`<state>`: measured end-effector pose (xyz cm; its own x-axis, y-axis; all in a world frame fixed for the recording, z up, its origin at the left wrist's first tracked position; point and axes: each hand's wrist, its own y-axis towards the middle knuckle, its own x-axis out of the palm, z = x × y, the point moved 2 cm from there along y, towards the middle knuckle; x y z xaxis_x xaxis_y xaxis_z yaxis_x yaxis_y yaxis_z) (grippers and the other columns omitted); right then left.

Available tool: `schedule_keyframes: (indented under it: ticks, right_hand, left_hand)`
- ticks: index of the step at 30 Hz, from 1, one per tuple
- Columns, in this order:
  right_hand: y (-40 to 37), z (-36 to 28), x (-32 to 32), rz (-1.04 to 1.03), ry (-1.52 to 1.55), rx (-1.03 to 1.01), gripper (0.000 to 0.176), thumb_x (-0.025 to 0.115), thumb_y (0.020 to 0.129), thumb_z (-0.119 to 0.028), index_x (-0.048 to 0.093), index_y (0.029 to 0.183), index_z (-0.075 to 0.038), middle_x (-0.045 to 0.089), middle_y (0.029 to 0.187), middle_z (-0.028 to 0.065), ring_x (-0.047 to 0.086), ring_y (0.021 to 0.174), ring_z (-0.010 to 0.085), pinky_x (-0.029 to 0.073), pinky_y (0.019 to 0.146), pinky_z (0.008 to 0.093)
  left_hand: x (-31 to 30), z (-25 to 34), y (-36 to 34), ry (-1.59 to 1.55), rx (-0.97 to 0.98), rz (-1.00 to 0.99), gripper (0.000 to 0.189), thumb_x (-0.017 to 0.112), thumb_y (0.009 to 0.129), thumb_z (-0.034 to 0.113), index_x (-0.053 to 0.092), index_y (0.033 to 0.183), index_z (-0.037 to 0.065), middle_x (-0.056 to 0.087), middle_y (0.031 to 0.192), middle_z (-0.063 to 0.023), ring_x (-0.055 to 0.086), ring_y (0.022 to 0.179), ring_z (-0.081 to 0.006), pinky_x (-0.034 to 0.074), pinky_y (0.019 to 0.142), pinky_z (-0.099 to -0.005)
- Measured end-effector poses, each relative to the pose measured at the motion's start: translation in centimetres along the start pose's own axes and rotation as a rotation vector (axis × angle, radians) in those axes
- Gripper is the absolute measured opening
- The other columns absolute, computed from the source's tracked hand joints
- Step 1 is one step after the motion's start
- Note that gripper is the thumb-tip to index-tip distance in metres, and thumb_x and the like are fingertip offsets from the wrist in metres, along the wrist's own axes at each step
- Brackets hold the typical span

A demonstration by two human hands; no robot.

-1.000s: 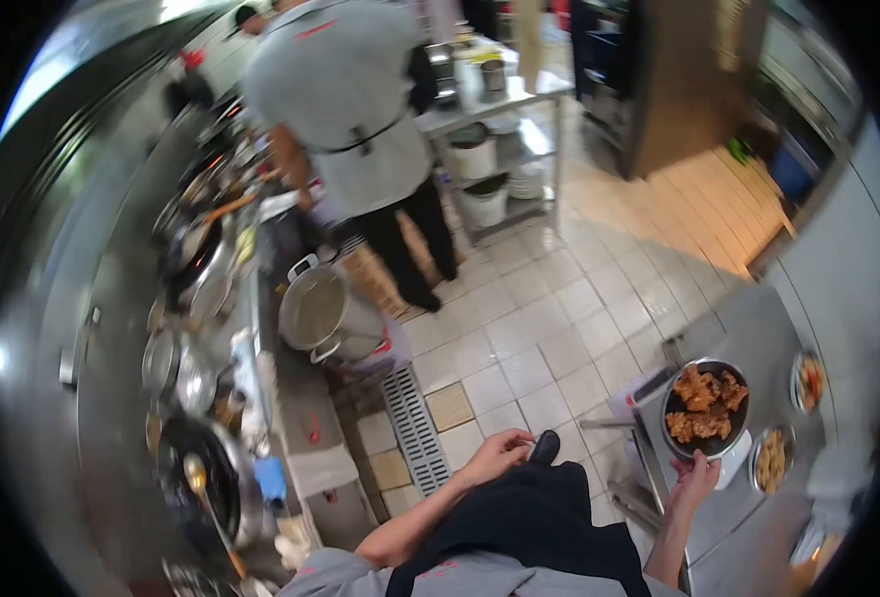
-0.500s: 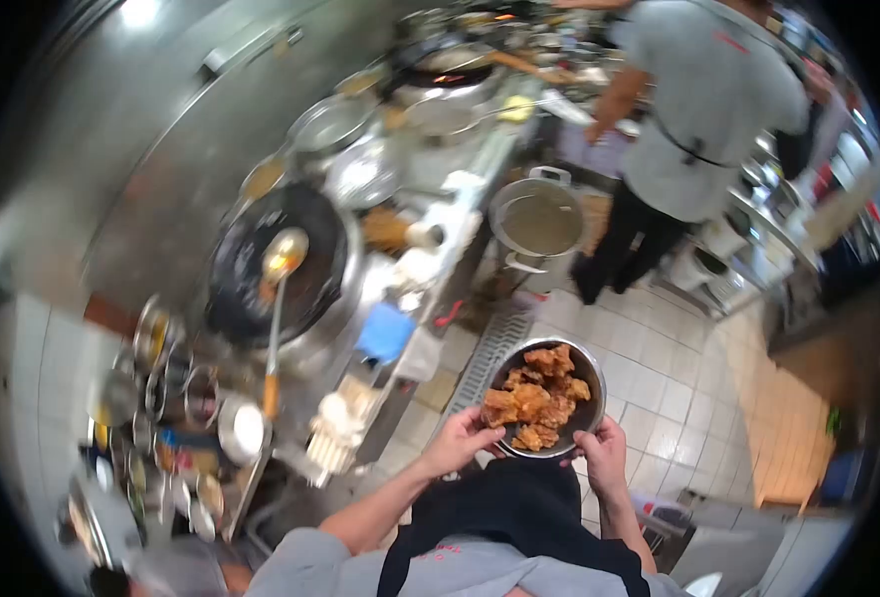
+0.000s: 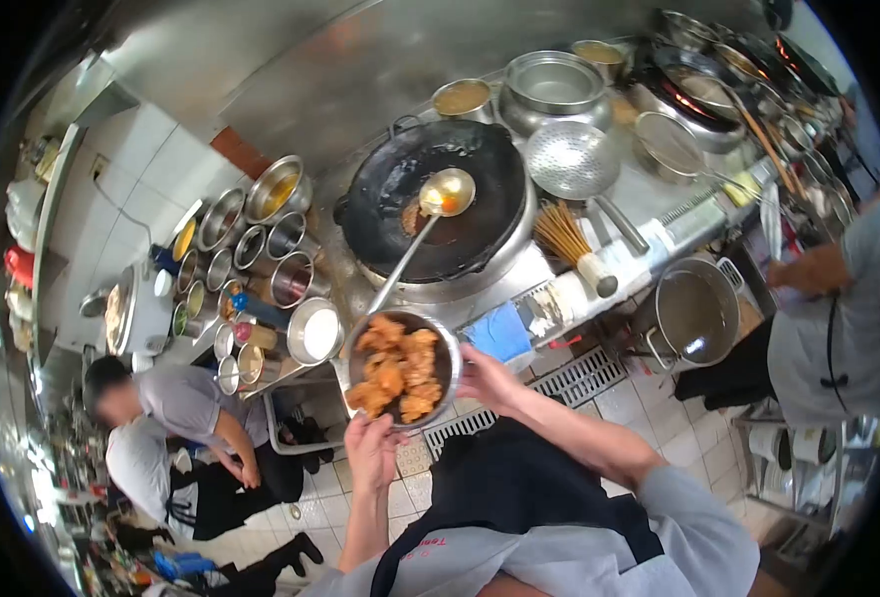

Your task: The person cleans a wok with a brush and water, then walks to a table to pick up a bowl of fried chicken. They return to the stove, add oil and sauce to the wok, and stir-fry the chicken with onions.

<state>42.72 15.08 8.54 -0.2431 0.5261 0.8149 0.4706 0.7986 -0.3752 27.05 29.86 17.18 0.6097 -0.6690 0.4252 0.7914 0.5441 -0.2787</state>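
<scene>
A round metal bowl of browned fried pieces is held between both hands in front of the stove. My left hand grips its lower rim, thumb on the edge. Against the right side, my right hand holds the rim, its fingertips partly hidden by the bowl. Just beyond is a black wok, with a metal ladle resting in it. The ladle's handle reaches down towards the bowl, where its end is hidden.
Metal pots of ingredients crowd the left counter. Right of the wok lie a perforated strainer, a bamboo brush and a blue cloth. A large pot stands low at right. Co-workers are at right and lower left.
The view has swung so that the wok is now straight ahead. My hands and the bowl have moved from beside the counter to the wok's near edge, both hands still on the bowl.
</scene>
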Motion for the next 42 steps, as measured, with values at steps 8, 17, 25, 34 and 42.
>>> schedule_keyframes:
  ticks: [8,17,25,34,42]
  right_hand:
    - [16.4,6.2,8.0,-0.323,0.142,0.243,0.058,0.064,0.089,-0.043,0.044,0.128,-0.006,0.061,0.109,0.0127,0.060,0.100,0.0204,0.050,0.083,0.0296]
    - [10.7,-2.0,8.3,-0.135,0.482,0.195,0.019,0.061,0.090,-0.025,0.051,0.085,-0.011,0.053,0.071,0.0024,0.054,0.063,0.0162,0.049,0.060,0.0307]
    - [2.7,-11.5,-0.1,0.515,-0.979,-0.268,0.021,0.063,0.086,-0.014,0.050,0.095,0.000,0.046,0.055,-0.0003,0.045,0.039,0.0118,0.036,0.035,0.0294]
    - [-1.3,-13.7,1.1,0.473,-1.049,-0.223,0.025,0.062,0.088,-0.010,0.056,0.110,0.000,0.047,0.057,-0.0016,0.043,0.038,0.0086,0.033,0.035,0.0250]
    - [-1.1,-15.9,-0.1,0.395,-1.103,-0.165,0.036,0.062,0.087,-0.011,0.055,0.121,0.001,0.049,0.058,-0.0011,0.044,0.039,0.0080,0.034,0.036,0.0241]
  left_hand:
    - [-1.9,2.3,-7.2,-0.128,0.341,0.462,0.024,0.056,0.087,-0.002,0.055,0.110,0.005,0.067,0.096,-0.0073,0.063,0.066,-0.0141,0.050,0.051,-0.0256]
    - [-8.9,-3.7,-14.4,-0.284,0.320,0.774,0.021,0.057,0.087,0.000,0.055,0.106,0.008,0.063,0.083,0.0000,0.056,0.061,-0.0071,0.047,0.054,-0.0246]
    - [-13.9,-2.7,-7.6,-0.231,0.191,0.630,0.020,0.057,0.086,-0.001,0.055,0.106,0.006,0.063,0.087,-0.0026,0.057,0.061,-0.0089,0.048,0.053,-0.0266]
    - [-13.8,0.0,-1.0,-0.153,0.175,0.434,0.016,0.057,0.087,0.001,0.057,0.103,0.003,0.065,0.089,-0.0056,0.061,0.065,-0.0129,0.049,0.051,-0.0259]
    - [-11.9,-1.2,-0.9,-0.199,0.213,0.500,0.021,0.058,0.087,0.000,0.056,0.107,0.003,0.066,0.090,-0.0061,0.061,0.066,-0.0126,0.049,0.052,-0.0267]
